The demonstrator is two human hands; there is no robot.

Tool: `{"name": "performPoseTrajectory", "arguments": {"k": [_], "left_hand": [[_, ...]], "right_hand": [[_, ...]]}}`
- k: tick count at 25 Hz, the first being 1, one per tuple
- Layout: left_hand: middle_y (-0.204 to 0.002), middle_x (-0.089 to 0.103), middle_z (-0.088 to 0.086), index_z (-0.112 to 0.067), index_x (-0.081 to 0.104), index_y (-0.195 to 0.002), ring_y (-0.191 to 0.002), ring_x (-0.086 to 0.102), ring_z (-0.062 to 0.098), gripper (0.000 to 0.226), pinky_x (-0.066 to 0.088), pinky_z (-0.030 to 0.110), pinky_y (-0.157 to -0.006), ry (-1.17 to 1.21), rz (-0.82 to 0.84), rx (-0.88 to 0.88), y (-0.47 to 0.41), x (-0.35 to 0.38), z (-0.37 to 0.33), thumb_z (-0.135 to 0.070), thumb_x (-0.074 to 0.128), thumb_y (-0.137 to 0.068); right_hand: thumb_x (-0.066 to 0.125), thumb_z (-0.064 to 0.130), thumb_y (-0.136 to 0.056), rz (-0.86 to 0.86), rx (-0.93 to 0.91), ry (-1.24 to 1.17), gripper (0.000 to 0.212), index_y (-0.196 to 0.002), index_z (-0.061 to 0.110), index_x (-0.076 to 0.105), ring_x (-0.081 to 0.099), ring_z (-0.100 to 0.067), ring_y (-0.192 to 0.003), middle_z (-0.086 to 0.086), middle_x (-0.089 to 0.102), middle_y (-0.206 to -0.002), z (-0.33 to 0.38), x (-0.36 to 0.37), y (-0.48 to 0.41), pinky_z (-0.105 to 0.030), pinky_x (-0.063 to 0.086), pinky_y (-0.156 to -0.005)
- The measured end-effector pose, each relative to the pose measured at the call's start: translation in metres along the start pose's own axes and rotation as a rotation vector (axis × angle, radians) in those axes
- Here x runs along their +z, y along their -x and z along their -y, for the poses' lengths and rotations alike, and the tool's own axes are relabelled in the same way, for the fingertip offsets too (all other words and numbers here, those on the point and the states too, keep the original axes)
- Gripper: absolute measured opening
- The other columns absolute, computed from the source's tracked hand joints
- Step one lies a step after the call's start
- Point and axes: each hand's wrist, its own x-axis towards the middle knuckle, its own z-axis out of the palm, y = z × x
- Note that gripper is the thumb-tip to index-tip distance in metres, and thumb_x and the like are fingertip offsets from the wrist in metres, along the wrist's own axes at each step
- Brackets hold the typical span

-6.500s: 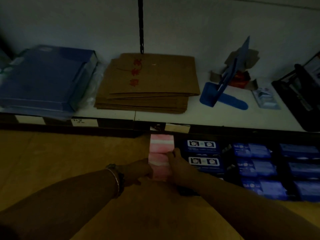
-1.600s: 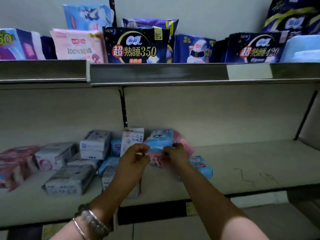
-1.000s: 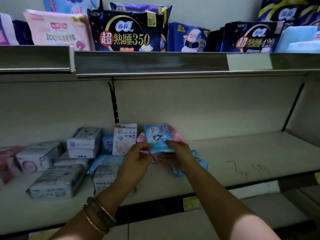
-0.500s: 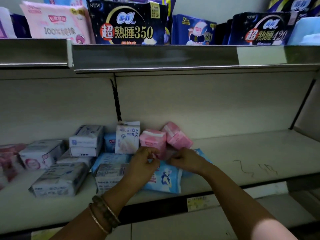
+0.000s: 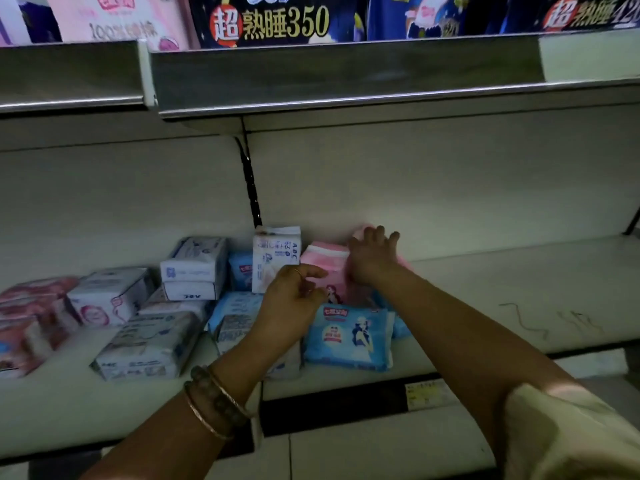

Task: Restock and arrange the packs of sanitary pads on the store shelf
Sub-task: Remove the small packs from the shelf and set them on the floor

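On the middle shelf (image 5: pixel 485 289) an upright pink pack (image 5: pixel 323 259) stands beside a white ABC pack (image 5: pixel 275 263). My left hand (image 5: pixel 294 301) pinches the pink pack's front left edge with curled fingers. My right hand (image 5: pixel 370 258) lies with spread fingers on a second pink pack (image 5: pixel 406 264) at the back wall and hides most of it. A light blue pack (image 5: pixel 349 336) lies flat in front of both, near the shelf's front edge.
Several white, blue and pink packs (image 5: pixel 142 348) lie loosely on the shelf's left half. The shelf's right half is bare with scribble marks (image 5: pixel 526 320). Large dark and pink packs (image 5: pixel 270 22) stand on the upper shelf. A price label (image 5: pixel 427 393) sits on the front rail.
My right hand has risen from the shelf front and now lies on the rear pink pack. My left hand stays at the front pink pack. The camera has moved closer.
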Motion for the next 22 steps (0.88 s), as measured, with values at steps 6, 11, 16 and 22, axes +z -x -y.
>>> {"name": "performPoseTrajectory", "arguments": {"k": [6,11,16,22], "left_hand": [[-0.113,0.056,0.007,-0.019,0.06,-0.099,-0.095,0.057,0.014,0.021,0.041,0.021,-0.086,-0.015,-0.038,0.006,-0.004,-0.002,0.016,-0.003,0.057,-0.085],[-0.114,0.053,0.009,-0.02,0.057,-0.095,-0.093,0.052,0.011,0.019,0.04,0.008,-0.069,0.011,-0.017,-0.026,0.003,0.02,0.011,-0.002,0.056,-0.087],[-0.112,0.052,0.001,-0.016,0.048,-0.119,-0.084,0.052,0.006,0.033,0.042,0.011,-0.063,0.144,-0.076,-0.03,0.011,0.045,-0.009,-0.005,0.056,-0.089],[-0.109,0.06,-0.006,-0.034,0.043,-0.116,-0.097,0.06,0.011,0.038,0.05,0.024,-0.078,0.556,-0.149,-0.04,0.036,0.051,-0.036,-0.024,0.061,-0.084]], "right_hand": [[0.04,0.024,-0.096,-0.186,0.061,-0.147,0.041,-0.136,0.017,0.04,0.038,-0.04,-0.116,-0.026,0.032,-0.133,-0.037,0.034,-0.01,-0.044,0.039,-0.093],[0.061,0.019,-0.083,-0.268,0.145,-0.426,0.049,-0.129,0.011,0.047,0.044,-0.038,-0.109,-0.027,0.044,-0.122,-0.077,0.031,0.007,-0.036,0.037,-0.089],[0.071,0.007,-0.074,-0.492,-0.077,-0.996,0.049,-0.122,0.014,0.059,0.051,-0.028,-0.108,-0.015,0.053,-0.12,-0.081,-0.026,0.042,-0.032,0.043,-0.093],[0.071,-0.002,-0.061,-0.216,-0.344,-1.762,0.044,-0.099,0.019,0.066,0.062,-0.016,-0.092,0.003,0.067,-0.093,-0.083,-0.068,0.103,-0.023,0.052,-0.073]]}}
